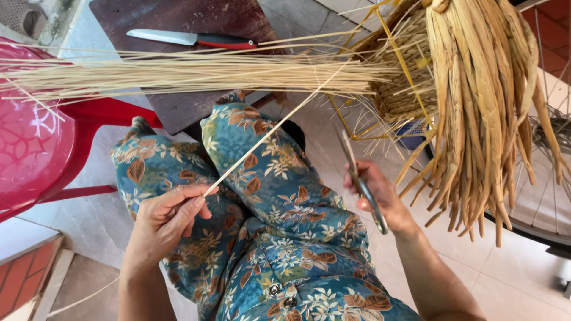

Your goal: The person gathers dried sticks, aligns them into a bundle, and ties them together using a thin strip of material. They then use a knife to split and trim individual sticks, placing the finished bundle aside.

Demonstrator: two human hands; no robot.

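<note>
My left hand (169, 217) pinches the near end of one thin pale cane strip (267, 132), which slants up to the right towards a half-woven basket (399, 89). My right hand (377, 196) grips a pair of metal scissors (358, 178), blades pointing up and away, just right of the strip. A long bundle of thin cane strips (178, 72) sticks out leftwards from the basket across my lap. Thick dried straw-coloured leaves (482, 119) hang down from the basket at right, beside my right hand. My legs wear blue floral cloth.
A red-handled knife (190, 39) lies on a dark wooden stool (196, 18) at the top. A red plastic chair (35, 137) stands at left. A bicycle wheel (547, 202) is at the right edge. The floor is pale tile, with brick at lower left.
</note>
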